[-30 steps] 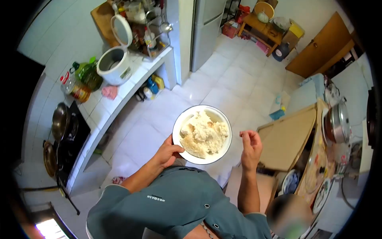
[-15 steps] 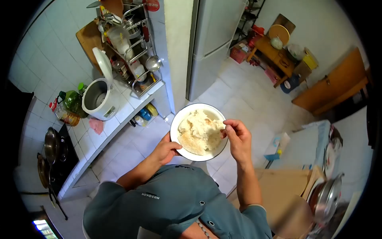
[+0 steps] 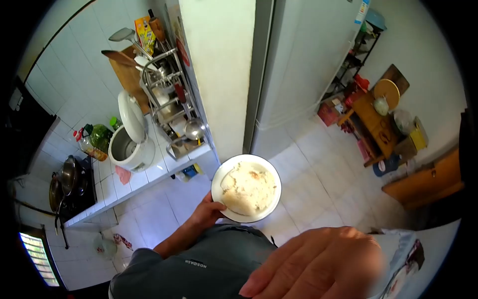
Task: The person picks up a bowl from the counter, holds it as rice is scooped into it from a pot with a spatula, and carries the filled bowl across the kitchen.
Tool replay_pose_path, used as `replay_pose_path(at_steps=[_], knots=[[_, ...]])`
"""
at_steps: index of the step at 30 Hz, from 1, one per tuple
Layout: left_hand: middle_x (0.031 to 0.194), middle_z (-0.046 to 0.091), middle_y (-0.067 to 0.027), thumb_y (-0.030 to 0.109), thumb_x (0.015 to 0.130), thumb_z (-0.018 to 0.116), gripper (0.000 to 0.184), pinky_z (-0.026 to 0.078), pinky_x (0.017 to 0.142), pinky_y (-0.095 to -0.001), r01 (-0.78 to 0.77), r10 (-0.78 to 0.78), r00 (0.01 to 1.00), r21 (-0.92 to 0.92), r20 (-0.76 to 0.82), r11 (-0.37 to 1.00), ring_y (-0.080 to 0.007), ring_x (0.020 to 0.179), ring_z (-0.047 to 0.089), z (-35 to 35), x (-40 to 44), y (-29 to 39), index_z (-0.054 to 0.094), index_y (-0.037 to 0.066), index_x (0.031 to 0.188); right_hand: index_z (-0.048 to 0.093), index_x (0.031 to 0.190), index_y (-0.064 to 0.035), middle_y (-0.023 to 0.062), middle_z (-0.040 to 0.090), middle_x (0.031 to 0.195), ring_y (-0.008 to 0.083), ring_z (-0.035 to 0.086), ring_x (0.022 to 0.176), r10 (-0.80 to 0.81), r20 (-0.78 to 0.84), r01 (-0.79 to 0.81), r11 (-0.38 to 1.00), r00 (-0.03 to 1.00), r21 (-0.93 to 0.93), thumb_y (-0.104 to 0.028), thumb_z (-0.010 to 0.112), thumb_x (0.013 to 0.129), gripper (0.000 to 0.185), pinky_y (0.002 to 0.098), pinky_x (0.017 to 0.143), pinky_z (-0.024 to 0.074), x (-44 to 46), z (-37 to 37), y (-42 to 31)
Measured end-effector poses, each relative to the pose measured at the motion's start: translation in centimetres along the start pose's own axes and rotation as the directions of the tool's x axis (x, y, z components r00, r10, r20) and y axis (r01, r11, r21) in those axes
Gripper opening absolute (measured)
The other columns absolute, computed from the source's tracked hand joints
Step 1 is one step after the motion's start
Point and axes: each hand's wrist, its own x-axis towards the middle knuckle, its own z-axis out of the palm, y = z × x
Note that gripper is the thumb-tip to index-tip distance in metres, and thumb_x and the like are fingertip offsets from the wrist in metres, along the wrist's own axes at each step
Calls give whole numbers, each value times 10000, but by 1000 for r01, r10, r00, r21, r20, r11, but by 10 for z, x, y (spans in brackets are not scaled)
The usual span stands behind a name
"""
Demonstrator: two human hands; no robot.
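Observation:
A white enamel bowl with a dark rim is held out in front of my body, tilted slightly towards me. Cooked white rice fills it, with a small brownish patch near the top. My left hand grips the bowl at its lower left, thumb over the rim and fingers underneath. Away from the bowl, my right hand is raised large and close to the camera. Its fingers are bent and pressed together; whatever may be between the fingertips is hidden.
On the tiled counter at left stand an open rice cooker, bottles and a metal utensil rack. Pans sit on the stove. A fridge stands beyond the bowl, with a low wooden table farther right.
My right hand has left the rice at the bowl's edge and come up close to the camera. The bowl stays in my left hand and appears lower as the view shifts.

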Motion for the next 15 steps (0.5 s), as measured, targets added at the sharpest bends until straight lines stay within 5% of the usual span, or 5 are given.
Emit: replay_pose_path(at_steps=[6,8,10,12,15], knots=[[1187,538,-153,-86,724,533,639,574,765,-485,9,-9,1000,-8,15,1000,-333,1042,587,3,59,27,365,67,1322,619,1028,18,148,695,892,289,685,814,74,37,-63,968,997,-243,-197,618,889,257,416,768,546,28,-43,12],[1182,539,-153,-98,713,527,644,579,753,-472,-1,0,1000,-45,-31,999,-335,1035,590,0,83,32,371,67,1316,576,1144,22,187,670,978,318,657,909,491,433,-450,870,756,-202,-318,609,891,425,420,834,511,62,-68,12],[1184,539,-155,-104,706,528,649,581,748,-466,1,-1,1000,-23,7,1000,-334,1035,590,3,95,47,376,65,1314,461,1285,24,226,633,1048,325,609,1014,335,623,-422,906,707,-8,-452,607,852,660,423,884,475,36,-81,46],[1189,539,-157,-114,694,533,656,580,749,-462,-5,5,1000,6,-11,1000,-333,1039,590,0,104,50,385,55,1310,318,1355,67,259,557,1173,322,577,1059,284,48,-288,934,957,212,-513,669,757,904,426,888,475,30,-69,57],[1209,535,-154,-100,702,554,672,563,789,-479,-17,16,999,-6,-30,1000,-338,1065,578,5,107,56,380,78,1326,194,1368,131,287,440,1297,334,541,1100,235,-272,-71,862,933,502,-570,732,609,1165,429,893,475,27,-47,85]])
